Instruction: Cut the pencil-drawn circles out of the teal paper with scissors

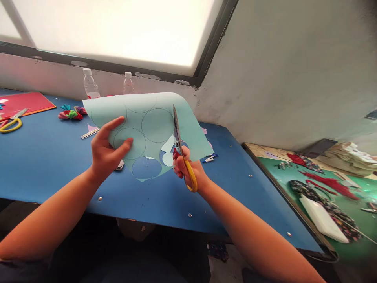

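A light teal sheet of paper [135,118] is held up above the blue table, its far edge curling. Several circles are drawn on it, and round holes are cut through its lower part. My left hand [107,145] grips the sheet's left side, thumb on the near face and the other fingers partly out of sight. My right hand [185,163] is closed round the scissors [178,137], which have yellow-and-red handles. Their blades point upward and lie against the paper, right of a drawn circle; whether they are parted is hard to see.
Two plastic bottles [91,84] stand by the wall. On the blue table [59,157] lie a red folder [32,103], other scissors [11,124], colourful fabric pieces [70,114] and a pen [209,158]. A green table [279,177] at right bears cloth and a white box [324,220].
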### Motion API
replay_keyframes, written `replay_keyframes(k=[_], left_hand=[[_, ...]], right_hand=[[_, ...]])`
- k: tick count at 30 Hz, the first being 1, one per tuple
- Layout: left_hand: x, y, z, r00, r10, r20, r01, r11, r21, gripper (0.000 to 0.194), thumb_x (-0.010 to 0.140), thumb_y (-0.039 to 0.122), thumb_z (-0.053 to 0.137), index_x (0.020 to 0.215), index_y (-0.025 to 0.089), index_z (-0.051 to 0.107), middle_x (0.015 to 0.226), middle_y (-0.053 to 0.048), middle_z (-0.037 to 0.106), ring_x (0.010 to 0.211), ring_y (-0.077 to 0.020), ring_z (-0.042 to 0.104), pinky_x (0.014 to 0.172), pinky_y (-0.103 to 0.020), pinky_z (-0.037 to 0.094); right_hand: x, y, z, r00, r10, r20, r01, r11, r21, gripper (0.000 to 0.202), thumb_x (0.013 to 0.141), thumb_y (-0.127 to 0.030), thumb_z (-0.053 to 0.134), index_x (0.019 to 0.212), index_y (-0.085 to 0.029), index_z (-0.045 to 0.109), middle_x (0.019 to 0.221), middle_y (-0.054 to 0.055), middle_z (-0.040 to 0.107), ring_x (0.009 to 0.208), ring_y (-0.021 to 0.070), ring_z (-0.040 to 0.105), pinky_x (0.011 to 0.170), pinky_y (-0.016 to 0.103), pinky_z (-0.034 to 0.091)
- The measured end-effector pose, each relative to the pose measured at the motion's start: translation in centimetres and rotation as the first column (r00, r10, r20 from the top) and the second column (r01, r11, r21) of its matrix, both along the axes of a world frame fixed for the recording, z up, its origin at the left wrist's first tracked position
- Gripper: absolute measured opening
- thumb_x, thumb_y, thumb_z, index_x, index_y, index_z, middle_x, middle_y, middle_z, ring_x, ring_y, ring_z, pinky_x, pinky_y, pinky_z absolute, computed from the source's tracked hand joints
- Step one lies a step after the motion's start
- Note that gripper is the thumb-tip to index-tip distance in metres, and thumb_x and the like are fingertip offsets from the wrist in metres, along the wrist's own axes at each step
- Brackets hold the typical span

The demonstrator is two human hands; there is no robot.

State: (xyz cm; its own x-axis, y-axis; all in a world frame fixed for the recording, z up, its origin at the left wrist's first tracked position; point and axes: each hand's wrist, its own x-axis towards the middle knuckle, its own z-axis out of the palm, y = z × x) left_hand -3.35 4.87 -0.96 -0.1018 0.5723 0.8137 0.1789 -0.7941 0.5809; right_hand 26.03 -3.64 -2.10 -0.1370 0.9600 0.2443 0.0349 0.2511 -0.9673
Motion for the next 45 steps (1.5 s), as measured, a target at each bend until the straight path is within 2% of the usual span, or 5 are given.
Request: replay_keyframes(k=[12, 20, 29, 36, 45], left_hand=[[-0.2, -2.0, 0.4, 0.991, -0.027, -0.128, 0.036, 0.997, 0.065, 0.061, 0.094, 0.049, 0.104, 0.152, 0.041, 0.085, 0.140, -0.002, 0.094, 0.123, -0.0358, 0.095, 0.103, -0.058, 0.087], [-0.4, -2.3, 1.0, 0.989, -0.039, -0.140, 0.048, 0.997, 0.061, 0.067, 0.089, 0.045, 0.107, 0.153, 0.045, 0.087, 0.144, 0.003, 0.094, 0.130, -0.0358, 0.093, 0.114, -0.056, 0.085], [-0.5, -2.5, 0.8, 0.993, -0.041, -0.109, 0.043, 0.999, 0.019, 0.069, 0.084, 0.047, 0.109, 0.150, 0.046, 0.089, 0.142, 0.002, 0.094, 0.131, -0.0394, 0.093, 0.111, -0.058, 0.086], [-0.9, -2.5, 1.5, 0.986, -0.006, -0.169, -0.006, 0.998, -0.069, 0.069, 0.080, 0.055, 0.105, 0.144, 0.070, 0.084, 0.140, 0.010, 0.092, 0.138, -0.0435, 0.088, 0.112, -0.073, 0.084], [-1.4, -2.4, 2.0, 0.980, 0.003, -0.199, -0.023, 0.995, -0.101, 0.070, 0.076, 0.058, 0.105, 0.142, 0.069, 0.085, 0.140, 0.008, 0.092, 0.143, -0.0473, 0.086, 0.113, -0.080, 0.079]], right_hand=[[1.1, -1.5, -2.1, 1.000, -0.018, 0.005, 0.018, 1.000, -0.004, 0.075, 0.098, -0.101, 0.080, 0.114, -0.029, 0.064, 0.085, 0.000, 0.061, 0.070, 0.0194, 0.054, 0.057, 0.034, 0.049], [2.7, -2.3, -3.3, 0.999, -0.036, 0.024, 0.036, 0.999, -0.021, 0.077, 0.097, -0.095, 0.086, 0.132, -0.028, 0.070, 0.088, 0.002, 0.065, 0.071, 0.0219, 0.058, 0.060, 0.037, 0.055], [2.2, -2.6, -2.9, 1.000, -0.011, 0.010, 0.011, 0.999, -0.036, 0.074, 0.098, -0.097, 0.083, 0.130, -0.030, 0.074, 0.089, 0.004, 0.064, 0.069, 0.0222, 0.055, 0.053, 0.037, 0.052], [2.8, -2.5, -3.0, 1.000, -0.005, 0.014, 0.006, 0.998, -0.055, 0.073, 0.098, -0.097, 0.084, 0.125, -0.030, 0.075, 0.085, 0.003, 0.063, 0.067, 0.0226, 0.057, 0.056, 0.039, 0.057], [3.2, -2.3, -3.0, 0.999, -0.001, 0.032, 0.002, 0.999, -0.039, 0.070, 0.098, -0.091, 0.088, 0.122, -0.029, 0.068, 0.079, -0.002, 0.058, 0.062, 0.0189, 0.053, 0.056, 0.037, 0.050]])
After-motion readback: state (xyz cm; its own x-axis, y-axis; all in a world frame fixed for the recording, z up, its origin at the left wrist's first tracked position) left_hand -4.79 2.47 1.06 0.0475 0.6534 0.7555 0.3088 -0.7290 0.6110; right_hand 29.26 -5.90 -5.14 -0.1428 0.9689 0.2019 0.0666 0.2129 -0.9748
